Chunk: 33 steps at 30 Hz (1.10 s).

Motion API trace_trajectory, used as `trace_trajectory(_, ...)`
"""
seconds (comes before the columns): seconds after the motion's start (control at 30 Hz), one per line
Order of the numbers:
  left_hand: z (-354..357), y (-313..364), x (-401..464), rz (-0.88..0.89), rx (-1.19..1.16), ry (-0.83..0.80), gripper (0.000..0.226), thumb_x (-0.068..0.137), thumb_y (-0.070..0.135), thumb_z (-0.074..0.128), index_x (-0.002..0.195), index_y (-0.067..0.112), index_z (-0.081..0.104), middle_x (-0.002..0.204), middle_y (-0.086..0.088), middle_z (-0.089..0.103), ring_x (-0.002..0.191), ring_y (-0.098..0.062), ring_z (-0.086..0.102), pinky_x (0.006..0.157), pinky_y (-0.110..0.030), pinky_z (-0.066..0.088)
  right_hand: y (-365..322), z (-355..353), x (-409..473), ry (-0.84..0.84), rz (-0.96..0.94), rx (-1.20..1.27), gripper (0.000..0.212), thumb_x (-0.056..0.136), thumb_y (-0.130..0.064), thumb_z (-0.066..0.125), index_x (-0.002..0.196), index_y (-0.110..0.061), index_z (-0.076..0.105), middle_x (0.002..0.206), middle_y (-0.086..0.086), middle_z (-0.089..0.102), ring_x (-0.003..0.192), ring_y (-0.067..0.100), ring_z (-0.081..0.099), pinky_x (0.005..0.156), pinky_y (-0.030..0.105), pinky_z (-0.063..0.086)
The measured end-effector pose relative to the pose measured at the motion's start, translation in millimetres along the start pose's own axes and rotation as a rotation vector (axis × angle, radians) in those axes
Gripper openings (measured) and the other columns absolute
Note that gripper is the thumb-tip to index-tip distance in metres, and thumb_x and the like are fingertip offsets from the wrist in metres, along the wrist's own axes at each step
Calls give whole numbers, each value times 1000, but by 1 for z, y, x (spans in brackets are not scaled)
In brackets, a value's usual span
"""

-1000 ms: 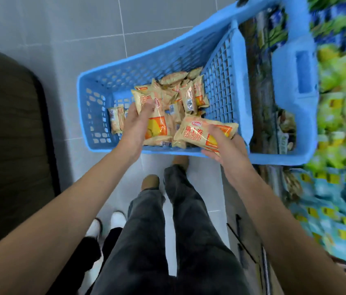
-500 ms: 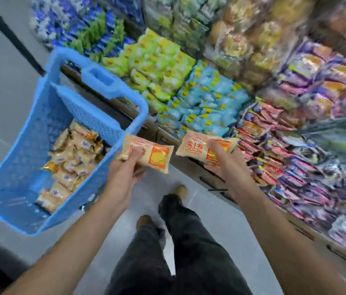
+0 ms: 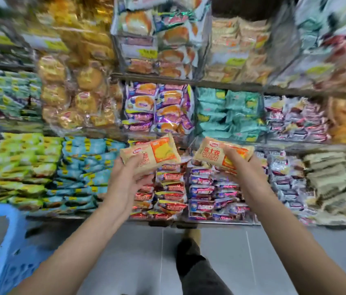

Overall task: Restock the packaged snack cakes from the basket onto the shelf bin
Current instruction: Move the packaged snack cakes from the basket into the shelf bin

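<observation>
My left hand (image 3: 128, 179) has its fingers curled round one snack cake pack (image 3: 149, 154), thumb under, fingertips over the near edge. My right hand (image 3: 242, 167) grips a second pack (image 3: 216, 155) the same way, fingers wrapped over its right end. Both packs hang in the air, apart from each other, just in front of the shelf (image 3: 189, 84) and above the red-wrapped stacks (image 3: 168, 188) beyond my knuckles. The blue basket (image 3: 4, 241) sits well behind and to the left of my left hand, with a few more packs showing at its lower edge.

I judge the risk to be misplacing: many bins look alike, and I cannot pick out a bin holding matching packs. A loose grip on slick wrappers could also let one slip. The outer shelves are badly blurred and the basket is cut off by the frame.
</observation>
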<state>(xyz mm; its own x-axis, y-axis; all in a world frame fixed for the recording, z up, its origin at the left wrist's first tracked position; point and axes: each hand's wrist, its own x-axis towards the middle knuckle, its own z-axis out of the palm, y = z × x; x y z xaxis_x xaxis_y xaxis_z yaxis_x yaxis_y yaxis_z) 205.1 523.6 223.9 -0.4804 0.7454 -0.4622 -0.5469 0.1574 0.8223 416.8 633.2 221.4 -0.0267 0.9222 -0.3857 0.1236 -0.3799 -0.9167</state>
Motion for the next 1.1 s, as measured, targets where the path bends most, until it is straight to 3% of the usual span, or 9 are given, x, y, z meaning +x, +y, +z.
trace_trajectory(0.13, 103, 11, 30, 8, 16, -78, 30, 95, 21, 50, 123, 12, 47, 100, -11, 65, 73, -17, 61, 51, -19, 51, -35, -54, 59, 80, -136, -8, 19, 83, -44, 67, 92, -28, 62, 79, -12, 73, 69, 4, 69, 49, 15, 50)
trace_trajectory(0.3, 204, 43, 58, 47, -60, -225, 33, 82, 31, 57, 110, 14, 58, 90, -6, 66, 67, -11, 66, 59, -21, 56, -88, -85, 124, 129, -270, 12, 29, 80, -47, 68, 96, -24, 59, 88, -5, 67, 75, 4, 65, 63, 27, 52)
trace_trajectory(0.43, 266, 77, 96, 176, -6, -254, 9, 88, 13, 60, 95, 14, 54, 88, -1, 69, 71, -8, 67, 58, -20, 55, -134, -102, 168, 122, -444, -106, 22, 84, -40, 68, 84, -20, 59, 76, -1, 63, 60, -3, 59, 59, 19, 51)
trace_trajectory(0.5, 291, 92, 116, 229, 114, -299, 12, 85, 11, 64, 90, 16, 54, 77, 4, 71, 68, -8, 67, 56, -21, 54, -151, -112, 188, 59, -480, -153, 31, 84, -39, 67, 96, -11, 62, 78, 0, 66, 66, 4, 63, 61, 25, 54)
trace_trajectory(0.57, 316, 104, 136, 314, 331, -275, 16, 82, 18, 70, 86, 21, 54, 80, 6, 69, 75, -11, 67, 60, -23, 52, -163, -122, 203, -38, -485, -178, 39, 81, -40, 67, 108, -12, 59, 82, -6, 68, 69, 0, 66, 60, 19, 54)
trace_trajectory(0.63, 339, 110, 155, 433, 624, -198, 19, 79, 28, 71, 81, 27, 52, 84, 7, 63, 77, -12, 62, 64, -25, 50, -170, -132, 216, -125, -427, -187, 47, 81, -41, 67, 118, -14, 56, 95, -1, 71, 83, 8, 69, 70, 28, 57)
trace_trajectory(0.8, 385, 113, 210, 493, 980, -239, 25, 83, 32, 69, 99, 21, 52, 88, 8, 56, 79, -7, 53, 60, -18, 39, -186, -144, 236, -224, -320, -186, 22, 89, -34, 59, 102, -16, 63, 91, -1, 75, 84, 16, 71, 76, 37, 57)
trace_trajectory(0.9, 406, 109, 239, 492, 1148, -292, 37, 84, 29, 68, 116, 15, 57, 119, -3, 58, 107, -18, 54, 77, -21, 39, -193, -148, 239, -260, -294, -213, 20, 91, -35, 56, 100, -19, 63, 89, -5, 75, 84, 12, 71, 69, 26, 57)
trace_trajectory(1.1, 420, 86, 285, 646, 1387, -335, 28, 89, 24, 62, 115, 16, 58, 130, -2, 57, 119, -21, 51, 90, -26, 40, -184, -149, 243, -238, -273, -190, 17, 89, -36, 57, 100, -25, 63, 87, -13, 74, 77, 2, 70, 62, 15, 52)
